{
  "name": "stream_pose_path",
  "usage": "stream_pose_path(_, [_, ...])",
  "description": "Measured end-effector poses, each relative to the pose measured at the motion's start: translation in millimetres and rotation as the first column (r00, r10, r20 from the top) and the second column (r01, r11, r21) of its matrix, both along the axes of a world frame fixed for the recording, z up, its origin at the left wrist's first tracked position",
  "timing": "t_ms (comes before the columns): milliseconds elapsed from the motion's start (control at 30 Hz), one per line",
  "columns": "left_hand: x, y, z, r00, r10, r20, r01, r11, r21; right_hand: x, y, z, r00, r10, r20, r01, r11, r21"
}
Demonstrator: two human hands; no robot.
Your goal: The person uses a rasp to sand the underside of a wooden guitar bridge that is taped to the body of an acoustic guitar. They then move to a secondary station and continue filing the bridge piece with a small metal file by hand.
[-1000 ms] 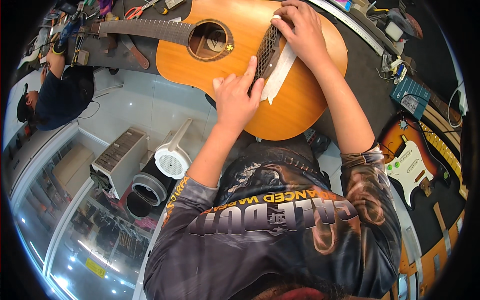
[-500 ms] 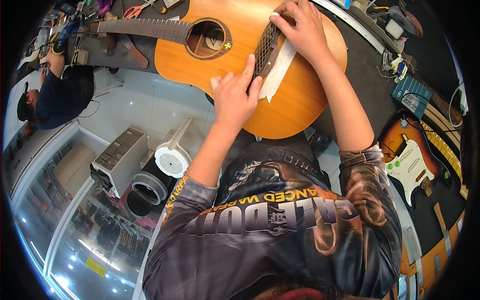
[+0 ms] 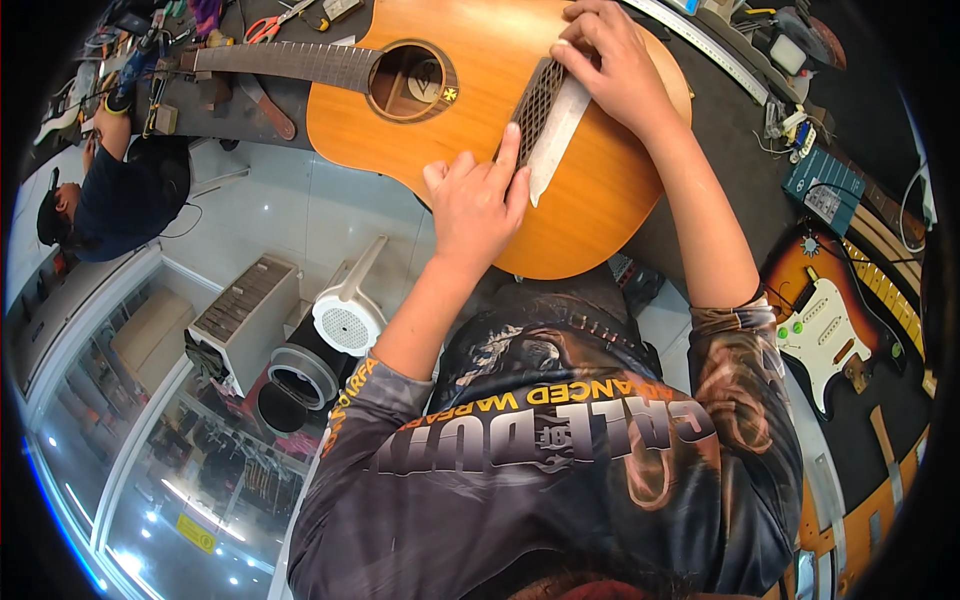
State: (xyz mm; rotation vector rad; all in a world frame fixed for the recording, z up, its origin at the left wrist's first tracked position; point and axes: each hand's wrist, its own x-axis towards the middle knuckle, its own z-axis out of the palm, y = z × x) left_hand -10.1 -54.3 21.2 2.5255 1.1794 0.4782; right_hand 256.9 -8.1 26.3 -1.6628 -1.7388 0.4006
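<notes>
An acoustic guitar (image 3: pixel 400 140) with an orange-brown top lies face up, its stringless neck (image 3: pixel 290 62) pointing left. Across its bridge area runs a dark, narrow strip with a diamond-lattice surface (image 3: pixel 538 100), covering most of the bridge. White tape (image 3: pixel 562 125) is stuck along the right side of it. My left hand (image 3: pixel 478 200) grips the near end, index finger laid on the strip and thumb at its right side. At the far end, my right hand (image 3: pixel 615 65) closes bent fingers and thumb on the strip; the exact contact is partly hidden.
A long white ruler (image 3: pixel 715 45) curves along the bench at upper right. A sunburst electric guitar (image 3: pixel 825 310) lies at the right. Red-handled scissors (image 3: pixel 264 28) rest beyond the neck. Another person (image 3: pixel 125 195) works at the far left. A glass case (image 3: pixel 200 470) stands lower left.
The latticed strip has slid toward me and right, over the bridge part that showed before. My left hand has moved slightly nearer and right with it; my right hand has shifted slightly nearer.
</notes>
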Motion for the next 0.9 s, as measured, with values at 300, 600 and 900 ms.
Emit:
stream_pose_path(300, [-0.3,-4.0,0.4,0.998,-0.002,-0.065,0.000,1.000,-0.021,2.4,-1.0,-3.1,0.979,0.032,0.201,-0.075,0.975,0.211])
stream_pose_path(600, [2.5,-5.1,1.3,0.998,0.008,-0.056,-0.008,1.000,-0.011,3.1,-1.1,-6.8,0.997,0.003,0.075,-0.011,0.994,0.110])
stream_pose_path(900, [8.2,-1.3,-1.4,1.000,0.009,-0.011,-0.009,0.999,0.033,1.8,-0.1,-6.3,0.998,-0.035,0.044,0.032,0.997,0.074])
